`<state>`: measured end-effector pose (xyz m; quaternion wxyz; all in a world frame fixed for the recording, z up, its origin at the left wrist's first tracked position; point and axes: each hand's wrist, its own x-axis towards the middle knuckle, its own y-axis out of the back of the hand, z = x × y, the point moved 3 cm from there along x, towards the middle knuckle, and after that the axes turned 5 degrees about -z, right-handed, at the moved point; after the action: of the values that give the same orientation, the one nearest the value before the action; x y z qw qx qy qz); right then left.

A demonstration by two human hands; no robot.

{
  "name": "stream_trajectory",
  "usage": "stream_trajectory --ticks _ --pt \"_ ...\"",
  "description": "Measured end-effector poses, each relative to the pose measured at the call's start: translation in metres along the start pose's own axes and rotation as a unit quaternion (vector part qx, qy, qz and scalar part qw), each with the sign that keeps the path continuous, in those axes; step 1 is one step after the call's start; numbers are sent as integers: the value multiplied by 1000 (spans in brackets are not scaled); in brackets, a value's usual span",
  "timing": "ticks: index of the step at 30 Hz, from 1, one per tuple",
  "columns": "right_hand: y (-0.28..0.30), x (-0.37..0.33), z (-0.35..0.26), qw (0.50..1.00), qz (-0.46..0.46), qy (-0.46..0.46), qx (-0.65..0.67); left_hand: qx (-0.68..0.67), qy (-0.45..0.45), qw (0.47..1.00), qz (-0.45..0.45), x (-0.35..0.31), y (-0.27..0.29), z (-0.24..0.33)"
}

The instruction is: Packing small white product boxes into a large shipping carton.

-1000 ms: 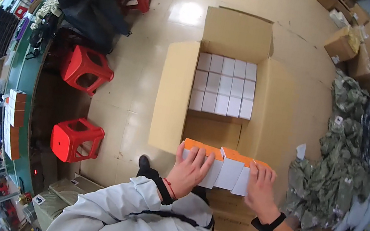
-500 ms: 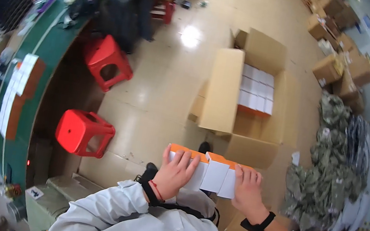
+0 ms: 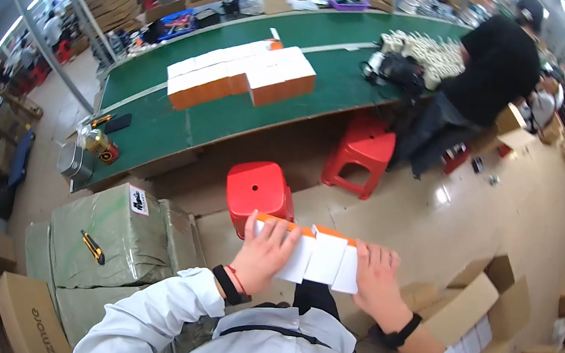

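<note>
Between my two hands a short row of small white-and-orange boxes (image 3: 324,261) is squeezed together in front of my body. My left hand (image 3: 268,248) presses the row's left end, fingers over the orange edge. At the right end my right hand (image 3: 378,278) grips in the same way. One box in the middle sits slightly higher than those beside it. Farther off, more white-and-orange boxes (image 3: 281,76) stand in rows on a green-topped table (image 3: 216,122).
Two red stools (image 3: 258,187) stand before the table. At left, wrapped green bales (image 3: 109,240) carry a yellow utility knife (image 3: 92,247). An open carton (image 3: 459,310) with white boxes inside lies at lower right. A person in black (image 3: 494,70) stands at the table's far right.
My view has swung left, from the open carton toward the green table and bales. The boxes stay clasped between both hands.
</note>
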<state>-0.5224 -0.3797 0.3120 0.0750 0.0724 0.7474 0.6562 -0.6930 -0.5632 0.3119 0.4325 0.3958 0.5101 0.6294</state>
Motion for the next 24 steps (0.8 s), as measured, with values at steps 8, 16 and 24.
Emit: stream_trajectory --ticks 8,16,24 --pt "-1 284 62 979 11 193 -69 -4 178 982 63 125 -10 -162" --pt "-31 522 140 951 -83 291 -65 -39 281 958 31 271 -48 -296" --pt "-97 624 193 915 -38 400 32 -16 231 972 32 306 -112 -371"
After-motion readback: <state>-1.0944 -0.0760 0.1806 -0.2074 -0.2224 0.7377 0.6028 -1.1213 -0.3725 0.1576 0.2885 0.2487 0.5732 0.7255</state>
